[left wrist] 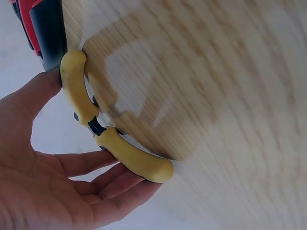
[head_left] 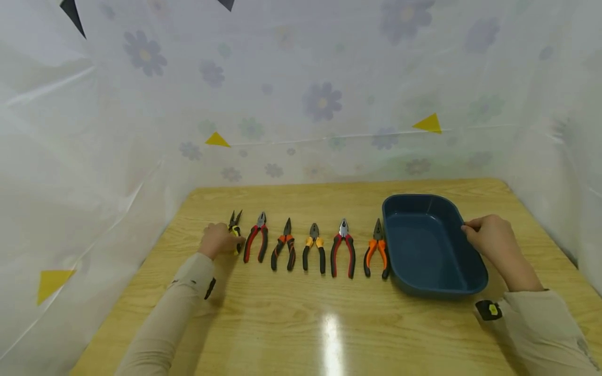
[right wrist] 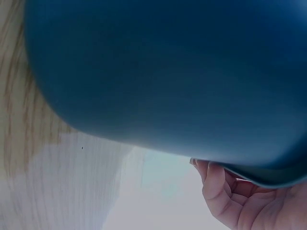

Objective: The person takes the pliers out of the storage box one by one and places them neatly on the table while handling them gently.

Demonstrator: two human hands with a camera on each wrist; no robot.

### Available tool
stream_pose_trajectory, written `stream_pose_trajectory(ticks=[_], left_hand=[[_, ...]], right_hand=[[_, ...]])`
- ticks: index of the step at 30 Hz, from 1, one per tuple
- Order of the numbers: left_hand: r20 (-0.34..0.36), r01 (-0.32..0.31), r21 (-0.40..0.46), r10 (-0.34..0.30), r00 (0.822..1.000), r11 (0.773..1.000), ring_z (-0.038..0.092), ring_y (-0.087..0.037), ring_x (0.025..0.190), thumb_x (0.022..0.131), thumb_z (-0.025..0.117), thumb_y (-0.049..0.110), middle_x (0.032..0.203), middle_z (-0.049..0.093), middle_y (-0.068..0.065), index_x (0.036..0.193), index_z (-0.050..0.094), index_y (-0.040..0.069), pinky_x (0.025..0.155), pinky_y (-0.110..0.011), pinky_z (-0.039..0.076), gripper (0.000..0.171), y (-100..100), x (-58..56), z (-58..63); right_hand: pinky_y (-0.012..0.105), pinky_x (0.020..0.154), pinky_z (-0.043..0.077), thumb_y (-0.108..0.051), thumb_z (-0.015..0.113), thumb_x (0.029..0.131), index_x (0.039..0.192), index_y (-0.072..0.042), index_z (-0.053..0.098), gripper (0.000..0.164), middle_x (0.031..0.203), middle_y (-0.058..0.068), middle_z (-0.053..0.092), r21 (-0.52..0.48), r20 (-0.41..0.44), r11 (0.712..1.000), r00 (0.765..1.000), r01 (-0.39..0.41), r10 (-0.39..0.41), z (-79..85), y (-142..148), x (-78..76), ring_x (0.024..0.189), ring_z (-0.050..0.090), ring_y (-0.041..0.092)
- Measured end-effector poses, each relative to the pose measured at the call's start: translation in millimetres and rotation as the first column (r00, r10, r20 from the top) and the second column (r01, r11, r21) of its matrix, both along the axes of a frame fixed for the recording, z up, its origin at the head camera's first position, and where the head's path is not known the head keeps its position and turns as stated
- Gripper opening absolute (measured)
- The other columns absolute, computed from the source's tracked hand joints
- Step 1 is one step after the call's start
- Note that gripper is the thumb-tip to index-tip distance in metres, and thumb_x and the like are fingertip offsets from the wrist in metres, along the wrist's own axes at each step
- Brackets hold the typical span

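Note:
At the left end of a row of pliers, my left hand [head_left: 220, 240] grips yellow-and-black needle-nose pliers [head_left: 236, 230]. The left wrist view shows the thumb against one yellow handle [left wrist: 74, 79] and the fingers along the other, with the handles spread. Black pointed tips stick out beyond the hand, a little apart. Just right of it lie red-and-black pliers [head_left: 261, 230]. On the far right, my right hand [head_left: 494, 243] pinches the right rim of a deep blue rectangular basin [head_left: 435, 245]. Thumb and fingers at that rim also show in the right wrist view.
Between hand and basin lie several more pliers: orange-and-black ones [head_left: 284, 249], yellow-and-black ones [head_left: 314, 245], red-and-black ones [head_left: 344, 248] and orange ones [head_left: 378, 249] right beside the basin wall. A wooden table [head_left: 282, 324] carries everything, and a flowered plastic sheet [head_left: 282, 78] hangs behind.

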State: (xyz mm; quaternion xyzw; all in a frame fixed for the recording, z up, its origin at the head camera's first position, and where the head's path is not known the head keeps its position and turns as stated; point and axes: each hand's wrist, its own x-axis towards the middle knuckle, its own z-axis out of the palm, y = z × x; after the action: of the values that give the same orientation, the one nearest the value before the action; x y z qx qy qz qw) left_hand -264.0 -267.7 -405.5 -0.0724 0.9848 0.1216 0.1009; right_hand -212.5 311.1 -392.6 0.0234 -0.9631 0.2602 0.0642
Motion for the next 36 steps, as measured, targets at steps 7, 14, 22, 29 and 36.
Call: stream_pose_trajectory(ticks=[7,14,22,29,36], left_hand=[[0.059,0.056,-0.054,-0.053,0.997,0.997,0.038,-0.057,0.117,0.095,0.055,0.045,0.122,0.049,-0.041,0.100,0.065,-0.014,0.100,-0.062,0.028,0.060,2.7,-3.4,3.0],[0.063,0.068,-0.062,-0.064,0.996,0.996,0.041,-0.057,0.113,0.100,0.047,0.042,0.118,0.051,-0.041,0.075,0.065,-0.006,0.099,-0.063,0.027,0.057,4.4,-2.8,1.5],[0.062,0.088,-0.087,-0.082,0.995,0.992,0.040,-0.058,0.114,0.099,0.048,0.040,0.118,0.055,-0.038,0.090,0.068,-0.013,0.101,-0.065,0.023,0.058,3.5,-0.9,-2.3],[0.067,0.075,-0.073,-0.071,0.995,0.995,0.042,-0.056,0.113,0.099,0.050,0.040,0.115,0.058,-0.036,0.093,0.067,-0.013,0.100,-0.063,0.026,0.057,4.0,4.2,-2.7],[0.074,0.068,-0.059,-0.063,0.995,0.996,0.040,-0.056,0.113,0.099,0.050,0.040,0.116,0.055,-0.038,0.092,0.067,-0.014,0.099,-0.061,0.027,0.057,3.4,5.1,-2.4]], right_hand=[[0.052,0.063,0.051,-0.006,0.056,0.092,0.101,0.022,0.063,0.030,0.096,0.037,0.063,0.000,0.010,1.000,1.000,-0.005,0.005,2.4,-0.7,0.7,0.084,0.060,0.052],[0.053,0.065,0.051,-0.007,0.057,0.092,0.101,0.022,0.063,0.030,0.097,0.036,0.063,0.002,0.021,1.000,1.000,0.006,-0.006,4.3,-1.2,1.4,0.086,0.059,0.053],[0.049,0.061,0.052,-0.006,0.056,0.092,0.102,0.022,0.062,0.031,0.098,0.037,0.062,-0.027,0.026,1.000,1.000,0.000,0.001,1.1,-1.1,2.2,0.083,0.061,0.051],[0.051,0.063,0.052,-0.006,0.057,0.092,0.101,0.022,0.063,0.030,0.098,0.037,0.062,-0.027,0.010,1.000,1.000,-0.001,0.002,-1.0,-0.7,1.5,0.085,0.061,0.052],[0.053,0.066,0.051,-0.008,0.056,0.092,0.102,0.020,0.063,0.031,0.099,0.036,0.063,-0.012,0.023,1.000,1.000,0.018,-0.018,-1.1,0.0,0.6,0.087,0.060,0.053]])
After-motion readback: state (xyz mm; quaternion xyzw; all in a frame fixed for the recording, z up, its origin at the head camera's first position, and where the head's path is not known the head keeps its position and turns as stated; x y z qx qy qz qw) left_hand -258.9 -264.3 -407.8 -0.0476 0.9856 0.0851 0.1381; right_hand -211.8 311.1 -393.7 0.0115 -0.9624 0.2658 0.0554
